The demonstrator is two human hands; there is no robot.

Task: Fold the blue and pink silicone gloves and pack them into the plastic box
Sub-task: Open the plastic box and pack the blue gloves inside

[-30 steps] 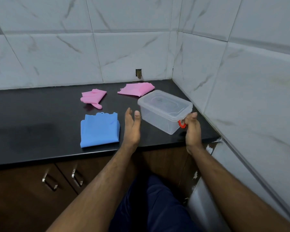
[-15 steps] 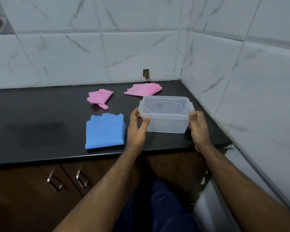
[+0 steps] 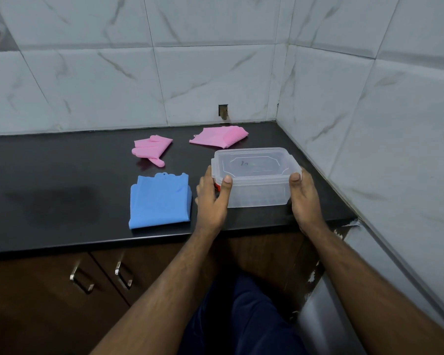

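Observation:
A clear plastic box (image 3: 256, 187) with its lid on stands near the front right of the black counter (image 3: 62, 180). My left hand (image 3: 212, 196) grips its left end, thumb on the lid's rim over a red latch. My right hand (image 3: 304, 196) grips the right end the same way. A folded blue silicone glove (image 3: 160, 201) lies just left of my left hand. Behind it lies a folded pink glove (image 3: 151, 148) with its fingers showing. Another folded pink glove (image 3: 219, 136) lies behind the box near the wall.
Tiled walls meet in a corner at the back right, close to the box. A small hole (image 3: 223, 111) sits in the back wall. Below the counter's front edge are brown cabinet doors with metal handles (image 3: 82, 280). A damp dark patch marks the counter's left part.
The box was turned square to the counter's edge and drawn a little nearer. My left hand came in from open beside it and took hold of its left end; my right hand shifted from the red latch to the right end.

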